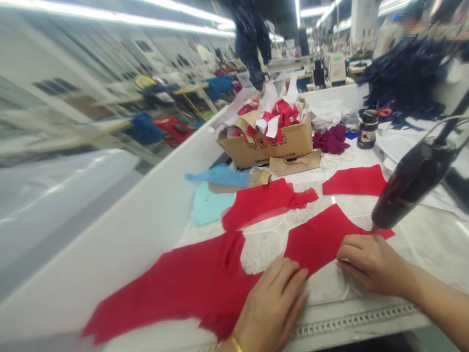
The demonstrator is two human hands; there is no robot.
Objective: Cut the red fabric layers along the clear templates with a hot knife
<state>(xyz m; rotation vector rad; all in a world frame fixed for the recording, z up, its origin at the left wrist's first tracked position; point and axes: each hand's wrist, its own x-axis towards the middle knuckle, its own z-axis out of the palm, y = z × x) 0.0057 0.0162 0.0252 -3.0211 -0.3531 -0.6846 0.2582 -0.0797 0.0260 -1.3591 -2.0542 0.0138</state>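
Note:
My left hand (273,303) lies flat, fingers stretched out, where a large red fabric piece (190,278) meets a smaller red fabric piece (318,239). A yellow bangle is on its wrist. At the right edge of the smaller piece, my right hand (373,266) has its fingers bent and closed on the fabric edge; the fingertips are partly hidden. Just above that hand stands a dark cylindrical tool (406,188), tilted, its narrow tip close to the narrow end of the cloth.
Behind lie more red pieces (260,203), light blue cloth (210,203) and a cardboard box (271,146) of scraps. A dark jar (367,129) and maroon cloth (331,140) stand beyond. A measuring tape (355,320) runs along the table's front edge. A person (406,63) is at back right.

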